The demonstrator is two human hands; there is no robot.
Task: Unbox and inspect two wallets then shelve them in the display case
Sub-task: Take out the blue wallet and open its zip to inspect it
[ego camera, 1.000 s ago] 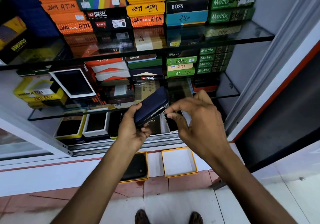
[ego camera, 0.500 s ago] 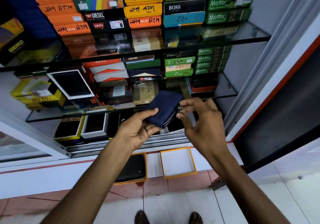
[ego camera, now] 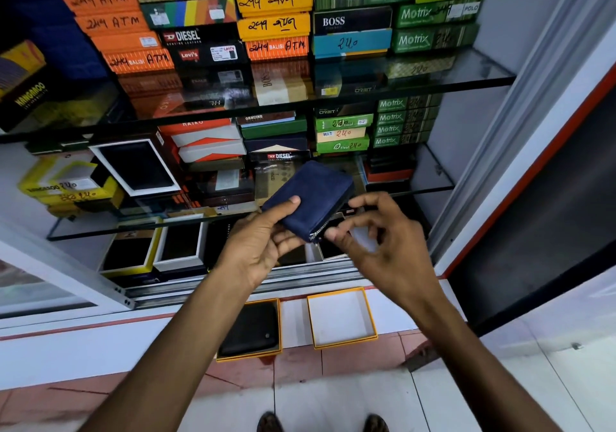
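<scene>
**Blue wallet under inspection at the display case**

The left hand (ego camera: 256, 248) held the blue zip wallet (ego camera: 311, 198) in front of the open display case (ego camera: 476, 78), thumb pressed on its upper face and fingers curled beneath. The right hand (ego camera: 383, 235) was half closed at the zipper edge, thumb and fingertips pinched near the metal teeth; whether it actually gripped the pull could not be told, since the pull was hidden behind the fingers.

This looked like the inspection step for the first wallet. The next move would probably call for running the zip or turning the wallet over, then finding a free spot on a glass shelf (ego camera: 433, 181).

On the ledge below, a black wallet (ego camera: 251, 328) lay in its orange-rimmed box (ego camera: 248, 356), not yet taken out, just beside an empty box tray (ego camera: 343, 345). The case's lower shelf was partly blocked by both hands.
</scene>
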